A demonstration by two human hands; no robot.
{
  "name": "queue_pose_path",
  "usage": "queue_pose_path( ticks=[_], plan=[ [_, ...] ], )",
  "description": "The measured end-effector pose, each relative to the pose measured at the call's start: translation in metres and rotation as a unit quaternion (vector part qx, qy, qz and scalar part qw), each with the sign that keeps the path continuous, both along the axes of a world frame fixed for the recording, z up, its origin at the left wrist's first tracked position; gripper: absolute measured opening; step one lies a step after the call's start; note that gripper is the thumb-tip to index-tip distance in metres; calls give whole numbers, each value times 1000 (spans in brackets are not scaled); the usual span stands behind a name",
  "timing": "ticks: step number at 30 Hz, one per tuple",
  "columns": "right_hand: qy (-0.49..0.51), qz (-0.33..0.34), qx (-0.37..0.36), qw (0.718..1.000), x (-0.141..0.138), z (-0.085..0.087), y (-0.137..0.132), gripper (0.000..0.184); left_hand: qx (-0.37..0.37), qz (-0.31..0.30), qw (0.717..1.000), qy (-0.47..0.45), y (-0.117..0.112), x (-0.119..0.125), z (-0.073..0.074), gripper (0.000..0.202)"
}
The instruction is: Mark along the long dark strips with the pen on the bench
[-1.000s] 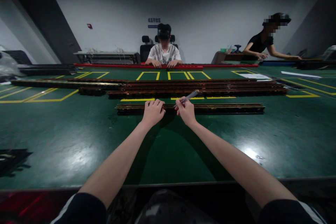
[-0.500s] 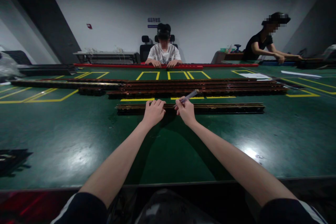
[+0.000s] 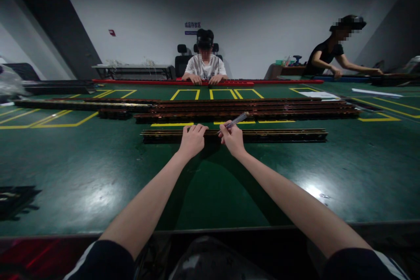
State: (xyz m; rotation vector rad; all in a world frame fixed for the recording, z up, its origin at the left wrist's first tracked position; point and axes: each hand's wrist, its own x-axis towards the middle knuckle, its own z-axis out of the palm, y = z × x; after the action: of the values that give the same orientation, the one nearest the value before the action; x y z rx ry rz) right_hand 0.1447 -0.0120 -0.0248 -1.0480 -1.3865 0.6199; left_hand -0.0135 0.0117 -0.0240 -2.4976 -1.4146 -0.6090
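Observation:
A long dark rail with thin gold-coloured lines along it lies crosswise on the green table. My left hand is over its left part, fingers curled across it and closed on the rail. Just to the right, my right hand pinches a slim pen-like tool with a translucent body. That tool slants, its back end up to the right and its tip down at the rail. Whether it is a pen or a small screwdriver I cannot tell. The fingers hide the exact point of contact.
Behind the rail lies a stack of similar dark rails. A dark part sits at the left front. Across the table, a seated person has both hands on a red rail. Another person leans at the far right.
The dark rail under my hands has slid slightly to the left. My hands stay almost in place, the tool still in the right one. The person at the right has shifted their arms.

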Motion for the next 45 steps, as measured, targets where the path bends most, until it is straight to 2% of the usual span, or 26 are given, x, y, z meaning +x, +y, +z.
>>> queue_pose_path(
  ticks=[15, 25, 33, 45],
  plan=[
    [0, -2, -7, 1000, -2, 0, 0, 37, 9, -9, 1000, -8, 0, -1, 0, 54],
    [4, -3, -5, 1000, -1, 1, -1, 36, -33, -40, 998, -40, 3, -6, 1, 52],
    [10, -44, -6, 999, 0, 0, -2, 34, -51, -38, 996, -57, 1, -5, 3, 47],
    [-1, -41, -15, 999, 0, 0, 0, 32, -24, -10, 999, -41, 2, -7, 2, 35]
  ],
)
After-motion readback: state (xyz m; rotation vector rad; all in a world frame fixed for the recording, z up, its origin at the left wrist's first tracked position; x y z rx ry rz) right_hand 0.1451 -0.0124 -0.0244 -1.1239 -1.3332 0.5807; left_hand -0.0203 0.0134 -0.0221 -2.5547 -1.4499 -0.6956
